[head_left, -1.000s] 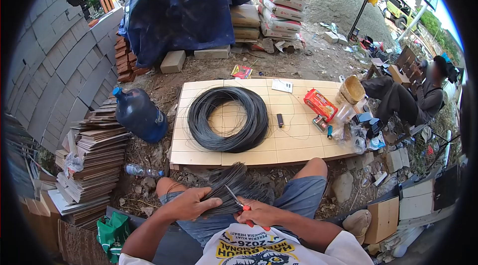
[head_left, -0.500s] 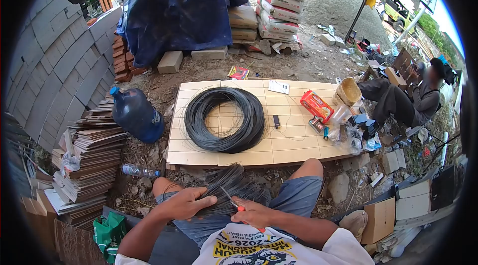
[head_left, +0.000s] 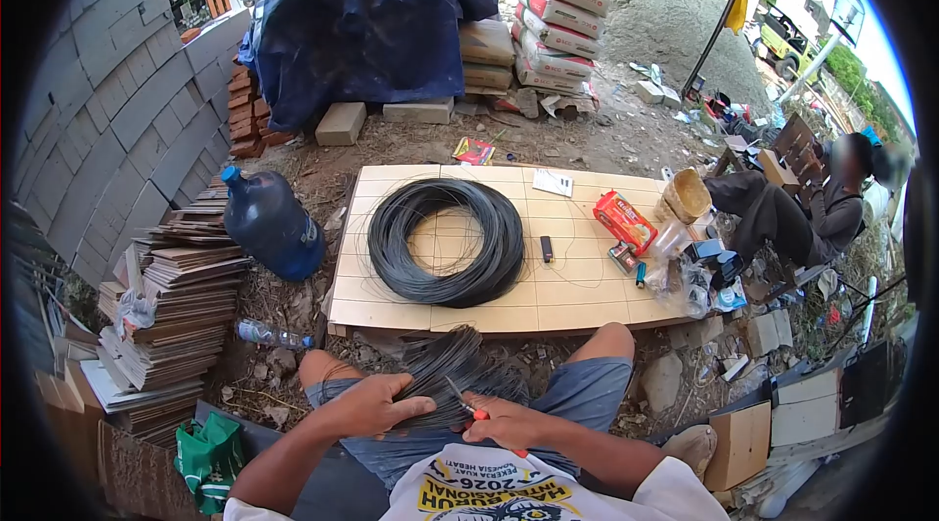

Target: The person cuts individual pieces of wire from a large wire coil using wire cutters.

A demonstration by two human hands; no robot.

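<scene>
snipping wire on the lap
left hand (head_left: 372,406) clamps the wire bundle (head_left: 445,364), right hand (head_left: 509,420) squeezes red-handled cutters (head_left: 470,406) at it; next snip probably needs the strands held flush.

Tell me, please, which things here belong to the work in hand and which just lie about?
In use: left hand gripping bundle of cut dark wire; right hand holding red-handled cutters; large black wire coil.
Lying about: dark blue water jug; red packet; clear plastic bottle.
</scene>
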